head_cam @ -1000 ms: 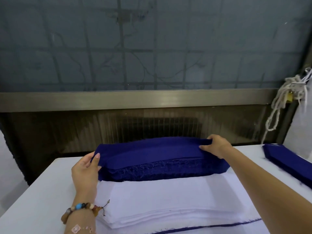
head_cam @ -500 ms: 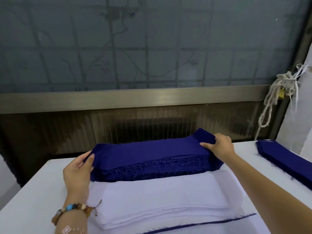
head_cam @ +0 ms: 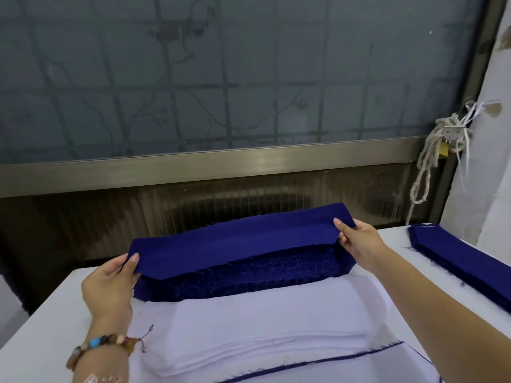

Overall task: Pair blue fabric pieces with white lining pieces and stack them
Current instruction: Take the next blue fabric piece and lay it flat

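Two hands hold one blue piece (head_cam: 235, 244) by its ends, lifted just above the blue stack (head_cam: 249, 276) at the far side of the counter (head_cam: 41, 335). The left hand (head_cam: 110, 283) pinches the left end in its grip, and the right hand (head_cam: 359, 241) has a pinching grip on the right end, which rides higher. The white stack (head_cam: 271, 324) lies just in front of the blue stack, touching it. Another blue pile (head_cam: 464, 261) sits well apart at the right edge. A bracelet (head_cam: 105, 344) circles the left wrist.
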`<state>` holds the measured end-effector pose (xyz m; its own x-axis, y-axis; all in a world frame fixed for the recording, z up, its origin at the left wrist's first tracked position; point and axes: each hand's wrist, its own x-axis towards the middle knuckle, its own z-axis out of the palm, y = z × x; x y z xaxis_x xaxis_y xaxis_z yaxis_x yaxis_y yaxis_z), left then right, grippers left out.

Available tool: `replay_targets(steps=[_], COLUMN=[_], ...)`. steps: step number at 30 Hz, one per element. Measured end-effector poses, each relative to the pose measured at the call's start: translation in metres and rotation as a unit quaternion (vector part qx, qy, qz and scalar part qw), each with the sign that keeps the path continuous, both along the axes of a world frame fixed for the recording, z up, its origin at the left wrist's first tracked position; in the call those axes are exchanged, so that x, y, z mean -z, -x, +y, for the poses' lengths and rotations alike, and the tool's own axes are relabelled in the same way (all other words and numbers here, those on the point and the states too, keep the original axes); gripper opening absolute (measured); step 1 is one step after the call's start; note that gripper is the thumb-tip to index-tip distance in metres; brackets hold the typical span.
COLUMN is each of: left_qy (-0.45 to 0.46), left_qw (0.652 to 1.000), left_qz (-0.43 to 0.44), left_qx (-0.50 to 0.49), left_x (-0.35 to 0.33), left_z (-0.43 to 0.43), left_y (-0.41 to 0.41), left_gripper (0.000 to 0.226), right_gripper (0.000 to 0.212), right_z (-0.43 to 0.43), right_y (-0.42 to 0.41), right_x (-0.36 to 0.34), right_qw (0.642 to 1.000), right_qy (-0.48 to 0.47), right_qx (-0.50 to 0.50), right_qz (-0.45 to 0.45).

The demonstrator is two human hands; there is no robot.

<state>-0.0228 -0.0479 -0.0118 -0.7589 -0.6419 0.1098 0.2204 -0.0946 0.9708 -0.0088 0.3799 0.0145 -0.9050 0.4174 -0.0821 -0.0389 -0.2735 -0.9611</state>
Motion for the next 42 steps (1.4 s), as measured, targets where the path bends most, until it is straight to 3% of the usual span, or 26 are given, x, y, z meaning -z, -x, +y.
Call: replay_targets(steps=[9,14,17,23,29,37,42], left_qy=[0.035,0.022,0.045,0.068,0.070,0.200,0.298], left_qw=[0.997,0.988,0.985,0.984,0.977,0.952,0.920], left_qz=[-0.018,-0.054,-0.079,-0.106,-0.104,-0.126,-0.162], left_qx=[0.063,0.142,0.144,0.129,0.174,0.195,0.197], left_x=[-0.024,-0.025,-0.018,0.011,0.050,0.062,0.059], left_z=[0.013,0.009,-0.006,-0.028,-0.035,-0.042,-0.041], left_y=[-0.030,-0.071,-0.100,-0.153,-0.178,-0.180,-0.180], left_gripper=[0.025,0.017,0.005,0.007,0.005,0.021,0.012], right_gripper=[0.003,0.013,0.009,0.007,0.013,0.021,0.016], right_z=[0.021,0.033,0.029,0.016,0.015,0.010,0.009], right_y=[-0.054,-0.103,-0.133,-0.181,-0.209,-0.221,-0.219], right_x=[0.009,0.022,0.032,0.050,0.058,0.069,0.071], right_qw=[0.999,0.994,0.991,0.983,0.937,0.906,0.891], right_qy=[0.002,-0.083,-0.121,-0.179,-0.346,-0.423,-0.454], right_qx=[0.015,0.004,-0.014,-0.023,-0.027,-0.006,-0.011], right_qz=[-0.030,-0.064,-0.053,-0.030,-0.020,-0.030,-0.033])
